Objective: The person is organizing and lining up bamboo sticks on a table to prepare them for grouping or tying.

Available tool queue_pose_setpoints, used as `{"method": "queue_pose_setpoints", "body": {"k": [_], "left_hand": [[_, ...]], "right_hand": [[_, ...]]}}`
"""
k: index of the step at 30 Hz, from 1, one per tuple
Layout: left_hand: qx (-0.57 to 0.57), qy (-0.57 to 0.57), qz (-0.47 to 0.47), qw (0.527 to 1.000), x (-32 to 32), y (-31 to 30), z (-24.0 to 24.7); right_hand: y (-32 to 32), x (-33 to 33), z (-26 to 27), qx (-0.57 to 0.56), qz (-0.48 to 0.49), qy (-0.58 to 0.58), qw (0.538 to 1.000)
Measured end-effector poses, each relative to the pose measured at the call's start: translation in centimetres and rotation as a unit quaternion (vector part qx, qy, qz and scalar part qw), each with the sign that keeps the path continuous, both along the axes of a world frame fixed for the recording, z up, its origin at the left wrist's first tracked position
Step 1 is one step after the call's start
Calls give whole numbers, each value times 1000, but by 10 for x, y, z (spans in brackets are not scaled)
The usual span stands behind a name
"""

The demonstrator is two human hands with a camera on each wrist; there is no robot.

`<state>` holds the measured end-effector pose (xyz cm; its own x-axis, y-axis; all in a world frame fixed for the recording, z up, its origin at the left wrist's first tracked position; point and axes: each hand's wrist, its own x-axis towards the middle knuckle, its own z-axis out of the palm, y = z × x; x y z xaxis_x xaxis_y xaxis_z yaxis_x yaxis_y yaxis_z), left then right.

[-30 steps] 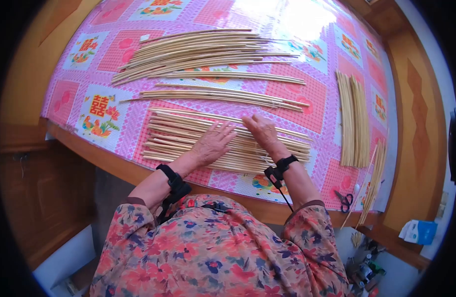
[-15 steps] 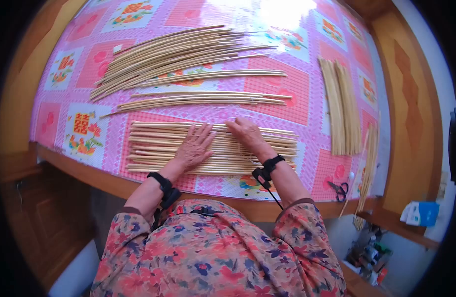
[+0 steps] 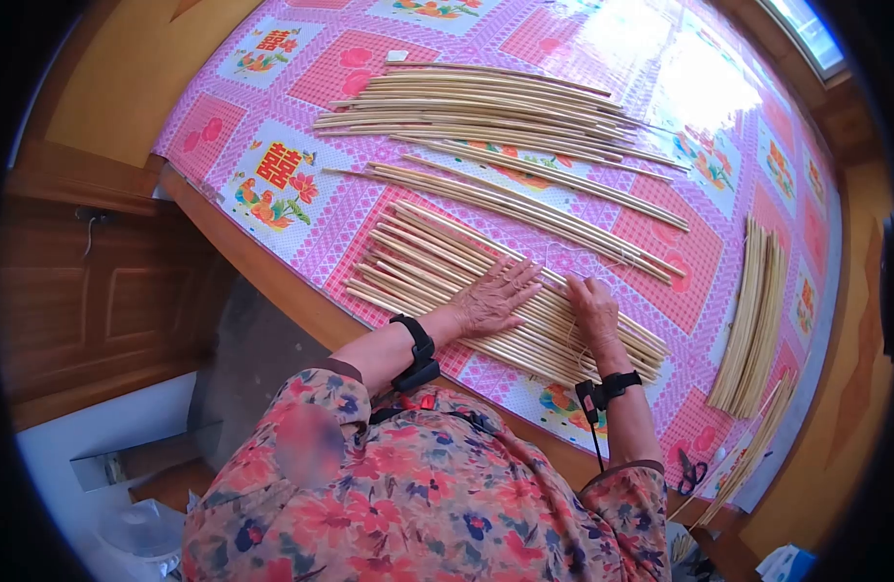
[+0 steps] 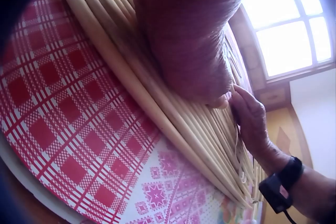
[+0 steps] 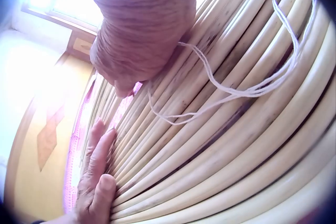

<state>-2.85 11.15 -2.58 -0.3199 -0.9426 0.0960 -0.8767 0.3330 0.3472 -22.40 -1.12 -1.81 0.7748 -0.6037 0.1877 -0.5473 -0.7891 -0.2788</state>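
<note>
A row of pale sticks (image 3: 418, 267) lies side by side near the table's front edge. My left hand (image 3: 493, 299) rests flat across the middle of these sticks, its fingers spread. To its right, my right hand (image 3: 594, 312) is at the row's far edge with fingers bent; the fingertips are mostly hidden, so what they pinch cannot be told. White string (image 5: 252, 90) loops over the sticks beside the right hand in the right wrist view. The left wrist view shows the right hand (image 4: 251, 119) beyond the left one.
Behind the row lie a few loose sticks (image 3: 524, 209) and a larger pile (image 3: 486, 105). Upright bundles (image 3: 747, 320) lie at the right, with thinner sticks (image 3: 752, 456) and dark-handled scissors (image 3: 692, 473) near the right front corner. A wooden cabinet (image 3: 78, 281) stands at the left.
The head view has turned, so the table looks rotated and shifted right. The left hand stays flat on the sticks, and the right hand remains at the far edge of the row.
</note>
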Motion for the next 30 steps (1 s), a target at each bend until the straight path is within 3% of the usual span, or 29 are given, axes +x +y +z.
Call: {"method": "queue_pose_setpoints", "body": {"k": [24, 30], "left_hand": [[50, 19, 11, 999, -2, -2, 7], [10, 17, 23, 1000, -2, -1, 9]], "right_hand": [[2, -3, 11, 12, 12, -22, 1000], [0, -4, 6, 4, 19, -42, 999]]}}
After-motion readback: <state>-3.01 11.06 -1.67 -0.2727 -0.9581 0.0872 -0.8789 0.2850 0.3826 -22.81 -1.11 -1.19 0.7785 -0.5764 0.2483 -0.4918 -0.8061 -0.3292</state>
